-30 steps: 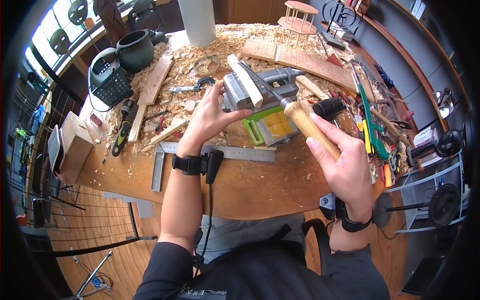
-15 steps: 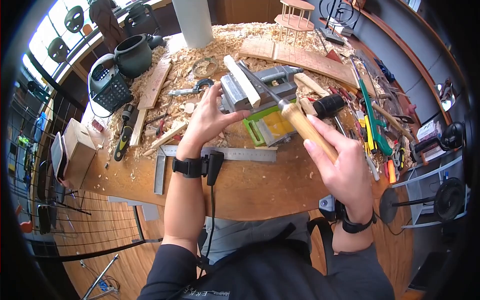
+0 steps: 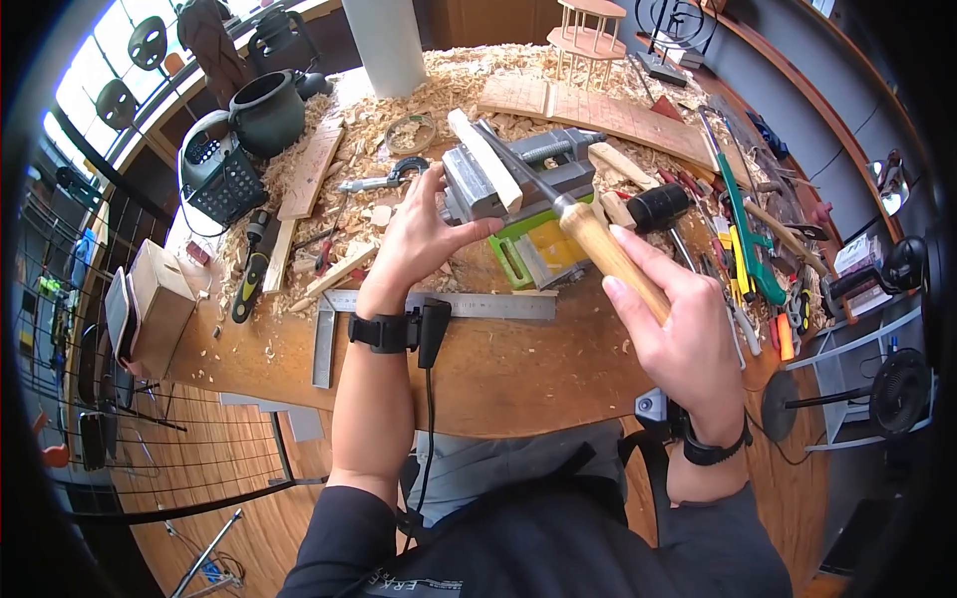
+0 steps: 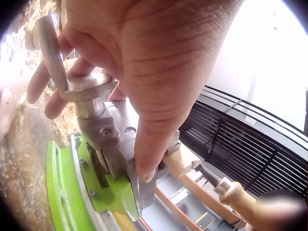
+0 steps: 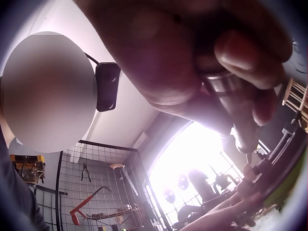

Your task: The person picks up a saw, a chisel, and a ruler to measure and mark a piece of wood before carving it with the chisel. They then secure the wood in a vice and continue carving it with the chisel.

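Observation:
A grey metal bench vise (image 3: 473,183) with a green and yellow base (image 3: 538,254) stands mid-table. A pale wood strip (image 3: 484,159) lies slanted across its top. My left hand (image 3: 417,237) rests against the vise's near left side; in the left wrist view the thumb (image 4: 147,159) presses its side and the other fingers spread past the round screw end (image 4: 89,86). My right hand (image 3: 688,324) grips the light wooden handle (image 3: 608,249) of a tool, thumb along it. The tool's long dark metal blade (image 3: 528,174) runs alongside the strip, close to its right edge.
Wood shavings (image 3: 459,90) cover the far table. A metal square (image 3: 498,305) lies in front of the vise. Right of it are a black mallet (image 3: 658,206), a green saw (image 3: 753,249) and several hand tools. Boards (image 3: 638,125), a micrometer (image 3: 384,181) and a basket (image 3: 227,189) lie around.
The tool in my right hand has shifted slightly left, uncovering more of the mallet's handle behind it. My left hand keeps its place on the vise. The head view has shifted a little.

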Demonstrator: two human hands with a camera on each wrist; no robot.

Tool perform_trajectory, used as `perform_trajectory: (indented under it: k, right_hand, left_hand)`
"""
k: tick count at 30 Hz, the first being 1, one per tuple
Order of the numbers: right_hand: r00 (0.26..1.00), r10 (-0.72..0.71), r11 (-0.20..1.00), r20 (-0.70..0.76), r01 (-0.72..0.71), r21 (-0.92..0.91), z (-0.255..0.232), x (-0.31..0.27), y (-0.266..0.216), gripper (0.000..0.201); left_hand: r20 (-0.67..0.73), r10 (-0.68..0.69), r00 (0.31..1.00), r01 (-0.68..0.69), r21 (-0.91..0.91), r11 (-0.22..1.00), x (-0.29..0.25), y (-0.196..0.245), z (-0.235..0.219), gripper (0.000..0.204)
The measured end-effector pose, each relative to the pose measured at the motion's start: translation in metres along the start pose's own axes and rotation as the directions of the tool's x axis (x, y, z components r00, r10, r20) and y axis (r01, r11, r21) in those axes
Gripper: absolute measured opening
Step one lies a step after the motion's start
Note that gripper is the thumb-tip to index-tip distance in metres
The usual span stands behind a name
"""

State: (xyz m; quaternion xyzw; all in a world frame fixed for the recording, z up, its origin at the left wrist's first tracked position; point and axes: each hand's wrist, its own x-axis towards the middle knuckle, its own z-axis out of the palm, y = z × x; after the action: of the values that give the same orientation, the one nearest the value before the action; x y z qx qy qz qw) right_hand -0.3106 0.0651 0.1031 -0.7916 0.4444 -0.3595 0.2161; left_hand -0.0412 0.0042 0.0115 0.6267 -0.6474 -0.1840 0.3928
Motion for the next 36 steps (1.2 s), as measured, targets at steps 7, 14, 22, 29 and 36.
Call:
perform_trajectory:
  k: [7, 14, 22, 29, 36]
  right_hand:
    - [0.999, 0.032, 0.999, 0.022, -0.031, -0.034, 0.003, -0.002, 0.003, 0.039]
    - [1.0, -0.002, 1.0, -0.004, 0.002, 0.011, 0.005, 0.002, 0.002, 0.038]
    - [1.0, -0.021, 0.999, -0.012, 0.021, -0.03, 0.007, 0.002, -0.003, 0.038]
    - [0.995, 0.09, 0.996, 0.045, -0.089, -0.015, 0.003, 0.001, -0.008, 0.041]
    - [0.993, 0.102, 0.994, 0.064, -0.1, -0.033, 0.005, 0.007, -0.009, 0.04]
  left_hand:
    - [0.004, 0.004, 1.0, -0.004, -0.016, 1.0, 0.0, 0.003, -0.002, 0.1]
    - [0.013, -0.005, 1.0, 0.005, -0.006, 1.0, 0.0, 0.003, -0.001, 0.099]
    - [0.006, -0.002, 1.0, 0.002, -0.018, 1.0, -0.001, 0.006, -0.002, 0.097]
    - [0.014, -0.001, 1.0, 0.001, -0.002, 1.0, 0.0, 0.005, -0.002, 0.096]
    - [-0.017, -0.007, 1.0, 0.007, -0.001, 1.0, -0.001, 0.003, -0.001, 0.092]
